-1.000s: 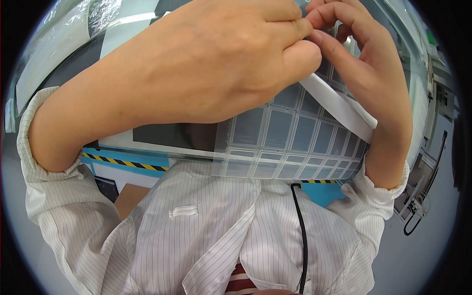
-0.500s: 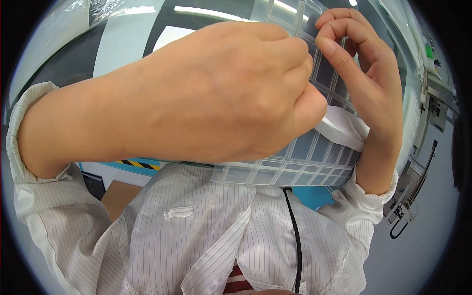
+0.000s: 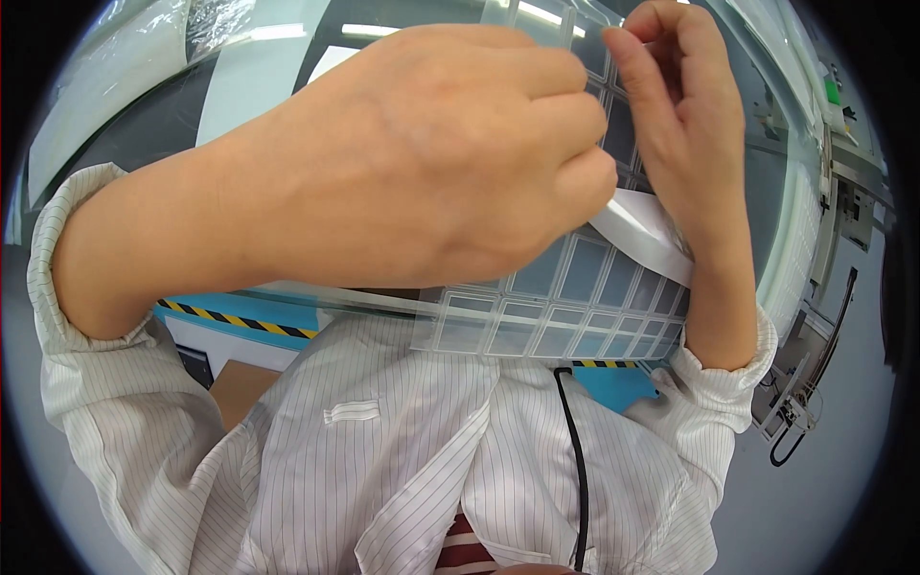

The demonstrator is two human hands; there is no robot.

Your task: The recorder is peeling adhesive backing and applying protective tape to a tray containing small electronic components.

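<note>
My left hand (image 3: 450, 144) reaches across the picture close up, its back to the view and its fingers curled closed. Whatever the fingertips hold, if anything, is hidden behind the knuckles. To its right, my right hand (image 3: 685, 115) is raised with thumb and fingers bent together in a pinch; nothing I can name shows between them. Both hands are over a clear plastic tray (image 3: 517, 326) divided into many small rectangular compartments. A curved white strip (image 3: 642, 230), like paper or tape, lies between the left knuckles and the right wrist, above the tray.
The tray lies on a glass-topped table, its near edge by my striped coat (image 3: 402, 450). Clear plastic wrapping (image 3: 125, 86) lies at the far left. Yellow-black tape (image 3: 235, 319) runs along a blue surface below. Metal equipment (image 3: 800, 383) stands on the right.
My left hand has shifted slightly left and up. My right hand has moved up and a little left, turning somewhat. The white strip has moved slightly left with them.
</note>
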